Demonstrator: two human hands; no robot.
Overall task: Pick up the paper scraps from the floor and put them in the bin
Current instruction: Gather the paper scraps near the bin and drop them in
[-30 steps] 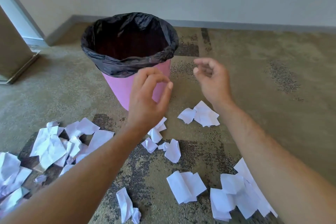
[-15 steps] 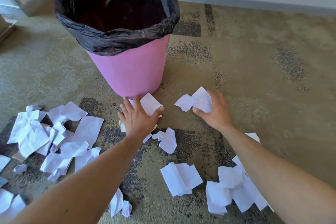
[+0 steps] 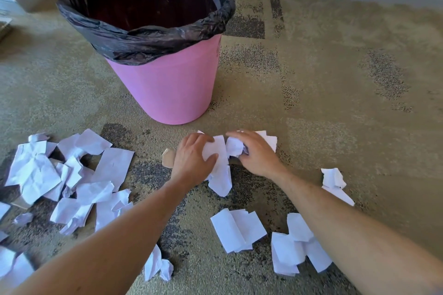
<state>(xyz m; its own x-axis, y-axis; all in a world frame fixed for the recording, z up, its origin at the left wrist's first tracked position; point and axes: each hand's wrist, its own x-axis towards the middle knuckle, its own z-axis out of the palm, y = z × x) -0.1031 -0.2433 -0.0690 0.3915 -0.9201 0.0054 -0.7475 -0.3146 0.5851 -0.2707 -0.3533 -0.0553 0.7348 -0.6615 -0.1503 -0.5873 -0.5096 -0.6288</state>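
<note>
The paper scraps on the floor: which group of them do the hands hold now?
The bunch just before the pink bin, gripped between left hand and right hand; every other scrap lies untouched.

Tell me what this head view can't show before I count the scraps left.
- Bin contents: the bottom is lost in the dark liner, and the far rim is cut off by the top edge.
- Scraps under the left hand and right hand: the hands cover them, so their count is unclear.
- Left scrap pile: it runs past the left edge, and both forearms cover floor.
</note>
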